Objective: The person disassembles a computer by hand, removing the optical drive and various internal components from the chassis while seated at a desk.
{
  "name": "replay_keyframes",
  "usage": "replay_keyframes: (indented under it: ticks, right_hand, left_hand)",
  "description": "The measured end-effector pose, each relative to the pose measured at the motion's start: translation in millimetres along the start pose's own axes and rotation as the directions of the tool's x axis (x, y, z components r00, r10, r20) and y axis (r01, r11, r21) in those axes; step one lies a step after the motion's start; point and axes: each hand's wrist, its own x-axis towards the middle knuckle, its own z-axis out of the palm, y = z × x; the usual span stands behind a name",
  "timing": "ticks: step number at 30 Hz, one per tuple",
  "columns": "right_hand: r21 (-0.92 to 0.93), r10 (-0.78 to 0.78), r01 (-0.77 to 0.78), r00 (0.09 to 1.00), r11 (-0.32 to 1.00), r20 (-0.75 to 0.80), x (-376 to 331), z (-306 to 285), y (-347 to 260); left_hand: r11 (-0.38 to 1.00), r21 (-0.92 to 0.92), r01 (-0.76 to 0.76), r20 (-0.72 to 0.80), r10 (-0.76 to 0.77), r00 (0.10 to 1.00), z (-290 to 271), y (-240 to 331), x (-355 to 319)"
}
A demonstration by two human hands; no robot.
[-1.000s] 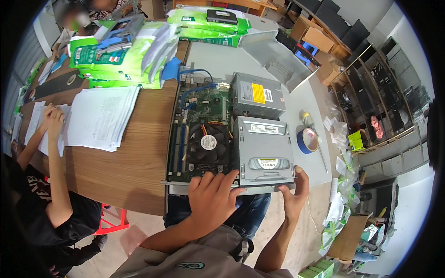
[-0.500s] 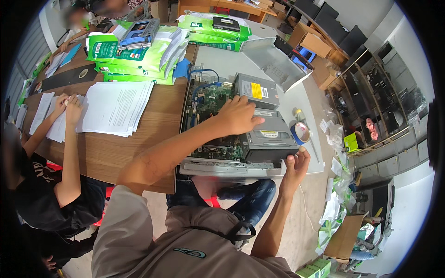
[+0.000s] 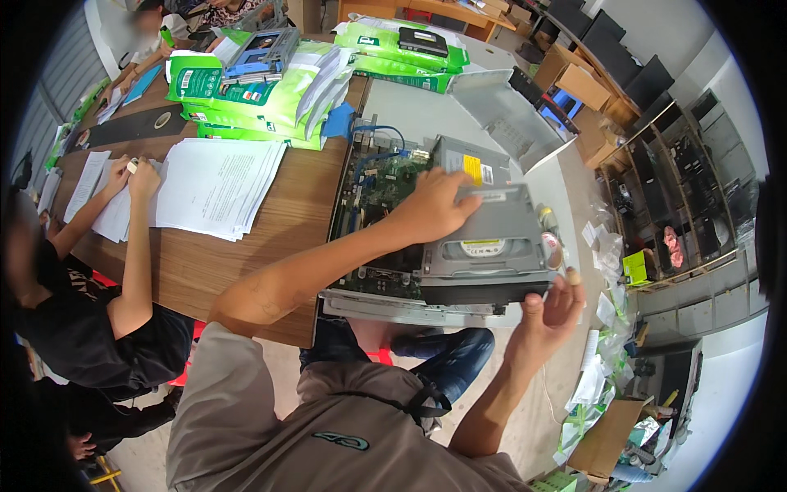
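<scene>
A grey optical drive with a black front sits tilted above the near side of an opened desktop computer case. My left hand lies over the drive's far left edge, fingers stretched and somewhat blurred, thumb on its top. At the drive's near right corner, my right hand has its thumb against the black front and its fingers curved beside the corner. Left of the drive shows a green circuit board with a blue cable. Behind it is a silver box with a yellow label.
Green packs and papers lie on the wooden table to the left. A detached metal cover stands behind the case. Tape rolls lie to the right. Another person's hands are over the papers.
The optical drive has risen and shifted nearer and rightward. My right hand moved right and slightly down with its corner. My left hand moved slightly right, and the whole view shifted a little.
</scene>
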Motion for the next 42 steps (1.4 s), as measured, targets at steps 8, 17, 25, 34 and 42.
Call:
replay_keyframes:
  ticks: [8,17,25,34,42]
  right_hand:
    - [0.129,-0.299,0.270,0.847,0.954,0.440,41.0,56.8,-82.5]
    - [0.101,-0.283,0.307,0.635,0.946,0.719,89.6,141.6,-108.2]
    - [0.162,-0.259,0.205,0.664,0.965,0.702,99.7,140.1,-74.7]
    - [0.181,-0.178,0.094,0.828,0.979,0.532,96.4,124.3,-43.0]
    - [0.137,0.104,-0.194,0.866,0.971,0.489,91.7,107.8,11.8]
  left_hand:
    - [0.724,-0.636,0.268,0.010,-0.340,0.940,-63.4,13.3,-11.3]
    - [0.098,-0.993,0.064,0.036,-0.261,0.965,-84.5,-7.0,-40.2]
    - [0.172,-0.984,0.037,-0.036,-0.406,0.913,-76.2,11.2,-64.6]
    - [0.579,-0.740,0.341,-0.092,-0.590,0.802,-107.3,3.0,-101.4]
    - [0.477,-0.854,0.208,0.020,-0.370,0.929,-91.0,16.0,-109.7]
